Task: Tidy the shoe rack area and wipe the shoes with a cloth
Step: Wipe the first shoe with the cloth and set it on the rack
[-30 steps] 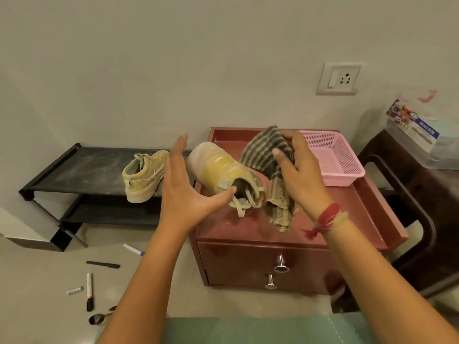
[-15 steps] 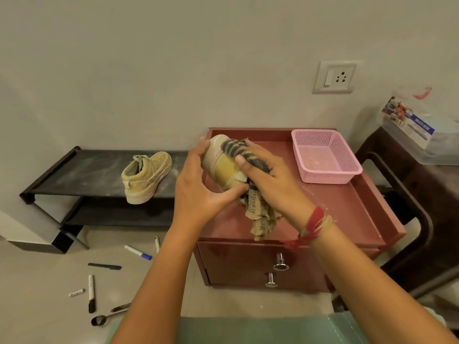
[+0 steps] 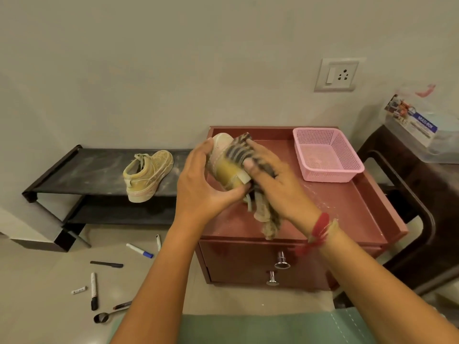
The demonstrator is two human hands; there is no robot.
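Left hand: our left hand (image 3: pixel 198 189) wraps around the yellow shoe (image 3: pixel 224 167) from its nine o'clock side, fingers curled shut around the body, thumb under the heel end.
Right hand: our right hand (image 3: pixel 273 184) presses the striped cloth (image 3: pixel 238 151) flat against the shoe's upper; its fingers (image 3: pixel 255 150) lie spread over the cloth, pinning it rather than pinching it.
Held shoe: we have it lifted above the red cabinet (image 3: pixel 347 214), toe pointing toward twelve o'clock, laces hanging at the six o'clock end.
Cloth: its loose tail droops from under our right palm, down toward the cabinet top at six o'clock; whether it touches the top we cannot tell.
Second shoe: the other shoe (image 3: pixel 146 175) stands on the top shelf of the black shoe rack (image 3: pixel 82 170), at nine o'clock of our hands, well apart from them.
Basket: a pink basket (image 3: pixel 327 155) sits on the cabinet top at two o'clock of the held shoe.
Floor: markers (image 3: pixel 139 250), a pen (image 3: pixel 106 264) and a spoon (image 3: pixel 104 317) lie scattered at seven o'clock, in front of the rack.
Wrist: a red thread band (image 3: pixel 320 228) circles our right wrist.
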